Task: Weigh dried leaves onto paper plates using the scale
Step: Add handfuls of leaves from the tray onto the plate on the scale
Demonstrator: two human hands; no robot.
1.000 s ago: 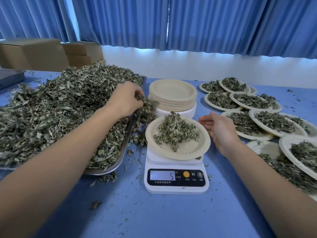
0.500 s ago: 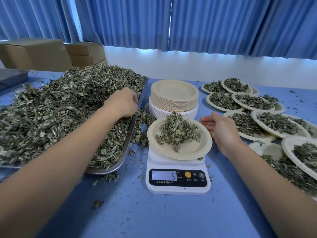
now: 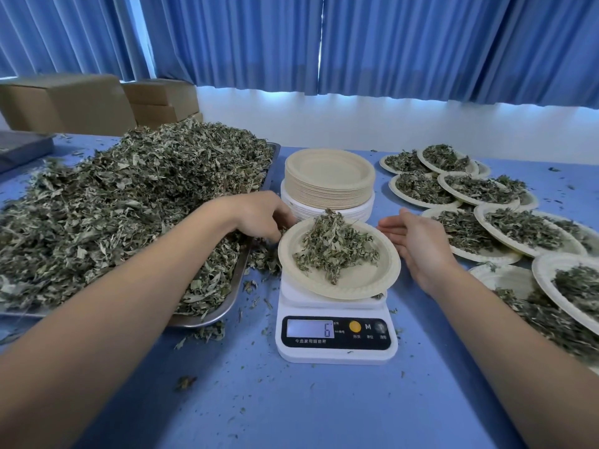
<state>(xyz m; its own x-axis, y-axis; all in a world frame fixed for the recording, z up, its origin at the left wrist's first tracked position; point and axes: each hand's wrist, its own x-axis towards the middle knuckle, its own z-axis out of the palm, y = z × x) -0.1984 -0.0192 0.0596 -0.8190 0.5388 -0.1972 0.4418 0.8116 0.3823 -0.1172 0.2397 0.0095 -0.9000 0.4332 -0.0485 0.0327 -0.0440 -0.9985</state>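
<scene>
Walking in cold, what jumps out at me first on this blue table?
The huge heap of dried leaves spilling over a metal tray on the left dominates. In the middle, a white scale reading 6 carries a paper plate of leaves, with the left hand and right hand flanking it. To the right lie many filled plates.

The only readable writing sits on the black front panel (image 3: 372, 344) of the white scale (image 3: 337, 356). Its grey display (image 3: 309, 328) shows the single digit 6, with tiny unit marks at its right edge too small to read. Right of the display, beside the orange button (image 3: 355, 326), stands a white letter M (image 3: 368, 326). A line of small Chinese characters runs under the display, and short Chinese labels sit under the orange button, the M and a dark button (image 3: 381, 327) further right, all too fine to make out surely
</scene>
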